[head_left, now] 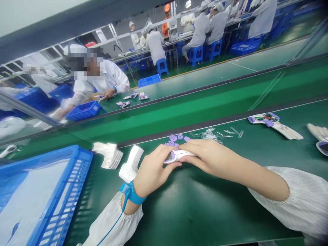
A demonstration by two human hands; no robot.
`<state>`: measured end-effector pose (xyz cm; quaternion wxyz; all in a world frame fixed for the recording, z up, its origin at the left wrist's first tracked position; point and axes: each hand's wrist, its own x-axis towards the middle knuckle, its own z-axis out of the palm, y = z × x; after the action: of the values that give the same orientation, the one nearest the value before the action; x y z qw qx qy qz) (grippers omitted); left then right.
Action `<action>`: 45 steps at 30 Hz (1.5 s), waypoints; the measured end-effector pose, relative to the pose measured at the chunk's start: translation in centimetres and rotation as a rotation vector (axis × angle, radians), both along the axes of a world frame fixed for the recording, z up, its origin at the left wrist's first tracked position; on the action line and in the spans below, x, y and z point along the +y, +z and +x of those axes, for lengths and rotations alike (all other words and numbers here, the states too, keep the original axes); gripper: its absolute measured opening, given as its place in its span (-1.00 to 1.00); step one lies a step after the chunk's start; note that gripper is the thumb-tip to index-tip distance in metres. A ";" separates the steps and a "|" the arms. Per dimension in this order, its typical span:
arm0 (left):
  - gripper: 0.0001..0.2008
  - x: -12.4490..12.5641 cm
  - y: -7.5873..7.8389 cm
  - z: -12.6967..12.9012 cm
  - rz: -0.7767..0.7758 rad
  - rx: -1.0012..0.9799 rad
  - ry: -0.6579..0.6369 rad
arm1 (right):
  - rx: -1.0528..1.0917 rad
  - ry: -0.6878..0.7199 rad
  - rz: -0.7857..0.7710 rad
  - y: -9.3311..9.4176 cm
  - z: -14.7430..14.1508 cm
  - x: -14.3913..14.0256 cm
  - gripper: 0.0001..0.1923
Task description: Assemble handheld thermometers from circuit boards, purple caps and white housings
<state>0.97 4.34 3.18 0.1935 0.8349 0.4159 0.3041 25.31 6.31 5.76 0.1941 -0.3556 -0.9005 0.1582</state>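
There is one left hand (153, 171), one right hand (210, 155), and one device (183, 156) between them. Near desk (189, 208), left: one large basket (85, 158), one loose shell (128, 169), one stack of shells (109, 155). Right: two opened devices (287, 130). Purple pieces (173, 138) and clear strips (208, 133) overlap beyond counting. Far: three stools (196, 55).

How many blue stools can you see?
3: one stool in the upper middle, then a second stool and a third stool close together farther right. More may be hidden in the background.
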 end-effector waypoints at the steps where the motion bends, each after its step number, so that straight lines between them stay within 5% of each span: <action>1: -0.72 -0.1 0.0 0.0 -0.006 0.008 0.018 | 0.000 -0.004 0.013 -0.2 0.0 0.0 -0.67; 9: -0.83 -1.3 -0.8 1.4 0.001 0.054 0.133 | 0.064 -0.157 0.037 -1.9 -1.6 0.1 -0.56; 16: -0.75 -0.7 -0.1 1.3 0.023 -0.051 0.087 | 0.112 0.035 -0.274 1.8 0.9 1.3 -0.64; 23: -0.64 -0.2 0.3 0.4 0.191 -0.114 -0.018 | 0.072 0.120 0.002 1.2 1.4 0.1 -0.65; 32: -0.81 -0.7 -0.8 0.7 0.272 -0.101 0.102 | 0.181 0.033 0.200 -1.3 -0.8 -0.4 -0.66; 39: -0.83 -0.1 -1.4 0.5 0.157 -0.104 0.121 | 0.261 -0.077 0.053 -3.3 -1.6 -0.4 -0.71; 42: -0.52 0.6 -1.2 -0.1 0.095 -0.109 0.151 | 0.286 -0.137 -0.133 -2.4 -1.2 0.5 -0.70; 45: -0.14 1.5 -1.0 -1.0 0.206 -0.147 0.148 | 0.419 -0.295 -0.425 -1.1 -0.3 1.7 -0.61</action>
<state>-0.02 5.81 2.13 0.1138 0.7928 0.4277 0.4190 25.00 8.01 4.63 0.3174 -0.4745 -0.7265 0.3825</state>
